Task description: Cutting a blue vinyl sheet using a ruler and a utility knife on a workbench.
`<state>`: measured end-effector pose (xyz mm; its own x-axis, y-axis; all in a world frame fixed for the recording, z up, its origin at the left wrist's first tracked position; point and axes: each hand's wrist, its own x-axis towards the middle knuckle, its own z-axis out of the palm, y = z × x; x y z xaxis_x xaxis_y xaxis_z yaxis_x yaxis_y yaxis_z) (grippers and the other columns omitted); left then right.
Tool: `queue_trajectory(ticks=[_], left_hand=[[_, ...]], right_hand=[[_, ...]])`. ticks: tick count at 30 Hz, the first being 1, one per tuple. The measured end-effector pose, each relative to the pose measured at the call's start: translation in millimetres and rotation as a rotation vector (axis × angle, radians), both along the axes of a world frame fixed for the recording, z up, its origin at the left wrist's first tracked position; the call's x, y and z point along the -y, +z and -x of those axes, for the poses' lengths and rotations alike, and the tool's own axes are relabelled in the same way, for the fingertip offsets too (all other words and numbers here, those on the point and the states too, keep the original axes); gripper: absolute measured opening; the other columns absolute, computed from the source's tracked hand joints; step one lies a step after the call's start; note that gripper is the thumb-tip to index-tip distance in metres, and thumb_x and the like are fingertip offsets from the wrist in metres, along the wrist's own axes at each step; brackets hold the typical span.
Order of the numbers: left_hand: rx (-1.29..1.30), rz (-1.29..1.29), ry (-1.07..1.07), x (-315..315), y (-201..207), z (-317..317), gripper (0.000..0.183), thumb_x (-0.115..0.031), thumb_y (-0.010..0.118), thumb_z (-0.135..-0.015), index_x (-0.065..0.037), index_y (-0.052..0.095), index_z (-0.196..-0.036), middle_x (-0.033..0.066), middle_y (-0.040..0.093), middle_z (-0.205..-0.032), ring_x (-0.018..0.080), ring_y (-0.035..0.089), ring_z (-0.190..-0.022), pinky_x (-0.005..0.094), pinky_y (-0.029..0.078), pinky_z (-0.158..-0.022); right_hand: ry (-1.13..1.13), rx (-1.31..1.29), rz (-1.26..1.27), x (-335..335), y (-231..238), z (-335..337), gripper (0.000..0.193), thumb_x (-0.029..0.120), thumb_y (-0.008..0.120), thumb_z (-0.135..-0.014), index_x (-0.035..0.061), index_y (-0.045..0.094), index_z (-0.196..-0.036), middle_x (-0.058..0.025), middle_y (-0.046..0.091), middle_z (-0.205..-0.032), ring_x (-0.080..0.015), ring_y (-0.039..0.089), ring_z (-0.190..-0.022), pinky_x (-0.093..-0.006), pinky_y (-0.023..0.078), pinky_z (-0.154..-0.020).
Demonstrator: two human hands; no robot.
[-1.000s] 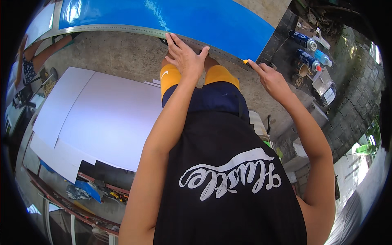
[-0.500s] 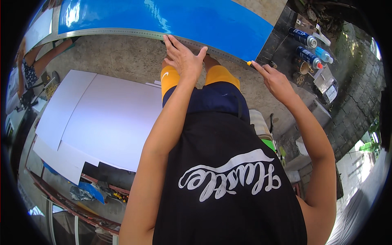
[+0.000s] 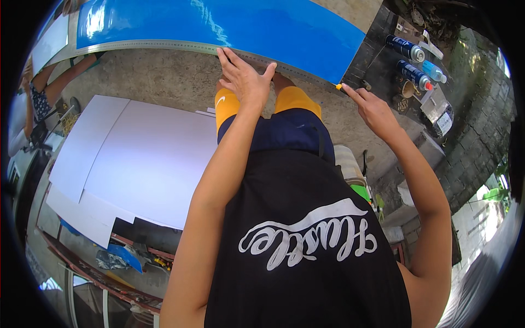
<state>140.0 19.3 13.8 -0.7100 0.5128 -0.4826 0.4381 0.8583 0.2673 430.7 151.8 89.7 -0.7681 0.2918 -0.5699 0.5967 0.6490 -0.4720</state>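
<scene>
A glossy blue sheet [image 3: 273,33] lies across the top of the view. Along its near edge runs a long metal ruler [image 3: 164,45]. My left hand [image 3: 247,79] rests on the ruler with fingers stretched and thumb spread, pressing it down near its middle. In my right hand [image 3: 373,109] is a small yellow-and-black cutter knife [image 3: 341,88], pinched between the fingers with the forefinger along it. Its yellow end sits at the sheet's near right corner, and its blade is too small to make out.
Right of the sheet stand two dark blue spray cans [image 3: 414,74] and a light blue bottle [image 3: 433,71] on a dark surface. Large white boards [image 3: 147,153] lie stacked at my left. Another person's legs [image 3: 68,82] show at the far left.
My right hand has shifted slightly to the right with the cutter knife, along the ruler's line to the sheet's corner. My left hand has stayed nearly in place.
</scene>
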Motion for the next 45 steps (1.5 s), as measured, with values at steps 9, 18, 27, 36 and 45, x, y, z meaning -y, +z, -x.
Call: queue_trajectory(ticks=[9, 18, 27, 36, 45], left_hand=[[-0.007, 0.008, -0.019, 0, -2, 0, 0.131, -0.049, 0.086, -0.076, 0.006, 0.001, -0.16, 0.0172, 0.001, -0.169, 0.0391, 0.028, -0.148, 0.0686, 0.022, -0.117], [-0.026, -0.154, -0.033, 16, -2, 13, 0.116, -0.044, 0.082, -0.081, 0.005, 0.011, -0.159, 0.0196, 0.011, -0.166, 0.0407, 0.028, -0.148, 0.0652, 0.02, -0.119], [-0.039, -0.312, 0.078, 72, 10, 61, 0.091, -0.032, 0.075, -0.089, 0.003, 0.023, -0.156, 0.0251, 0.027, -0.156, 0.0434, 0.029, -0.147, 0.0562, 0.03, -0.117], [0.319, -0.359, 0.519, 96, 12, 93, 0.09, -0.03, 0.074, -0.092, 0.003, 0.021, -0.157, 0.0264, 0.034, -0.153, 0.037, 0.051, -0.131, 0.0442, 0.044, -0.108], [0.64, -0.408, 0.663, 79, -8, 134, 0.092, -0.029, 0.07, -0.097, -0.003, 0.009, -0.161, 0.0211, 0.04, -0.153, 0.0315, 0.055, -0.128, 0.0456, 0.049, -0.1]], right_hand=[[-0.005, 0.027, -0.007, 0, -2, -4, 0.073, -0.001, 0.055, -0.091, 0.0199, 0.037, -0.158, -0.0129, 0.057, -0.106, -0.0321, 0.063, -0.099, -0.0449, 0.054, -0.084], [-0.451, -0.384, -0.293, -39, -18, 51, 0.063, 0.008, 0.062, -0.096, 0.0154, 0.042, -0.156, -0.0147, 0.057, -0.118, -0.0335, 0.059, -0.105, -0.042, 0.049, -0.091], [-0.574, -0.316, -0.563, -101, -113, 124, 0.064, 0.015, 0.068, -0.094, 0.0171, 0.045, -0.154, -0.0178, 0.056, -0.125, -0.0357, 0.056, -0.114, -0.045, 0.048, -0.099], [-0.788, -0.439, -0.65, -62, -92, 78, 0.047, 0.017, 0.07, -0.094, 0.0052, 0.055, -0.137, -0.0182, 0.055, -0.12, -0.0344, 0.056, -0.113, -0.042, 0.047, -0.097], [-1.459, -0.22, 0.407, 63, -117, 8, 0.035, 0.024, 0.067, -0.099, -0.0012, 0.06, -0.122, -0.0098, 0.068, -0.1, -0.0159, 0.066, -0.084, -0.03, 0.055, -0.073]])
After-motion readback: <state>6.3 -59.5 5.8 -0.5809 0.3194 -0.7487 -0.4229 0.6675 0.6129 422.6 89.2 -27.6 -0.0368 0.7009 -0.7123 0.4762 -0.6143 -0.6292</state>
